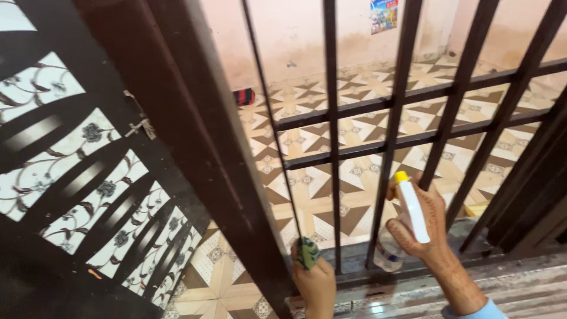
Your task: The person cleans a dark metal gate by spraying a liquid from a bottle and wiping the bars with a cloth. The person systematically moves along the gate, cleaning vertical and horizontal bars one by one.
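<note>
1. Thin bar (273,124) of the dark metal grille (407,97) is the thing in hand: a slim rod running from top centre of the view down and slightly right, ending at the left hand.
2. Long axis: near vertical, leaning a little to the right toward the bottom. It sits just right of the wide dark door frame post (195,136) and left of the first thick vertical bar (332,136).
3. Left hand (316,283) is closed into a fist around a green cloth (308,253). The cloth is pressed against the lower end of the thin bar, touching it; almost the whole rod lies straight up from that hand.
4. Right hand (420,221) is wrapped around a spray bottle (407,215) with a white trigger head and yellow tip, clear body below. It is held upright, tilted slightly left, just beside the next thick bars. Cannot tell if the trigger is squeezed.
5. Nearer hand: left, already in contact through the cloth. Right hand is well apart from the thin bar, with a thick bar between them.
6. Two horizontal rails (413,94) cross the grille above both hands.
7. Behind the grille: patterned tiled floor (354,177) and a pale wall (283,29). Left of the post, a patterned door panel (71,177).
</note>
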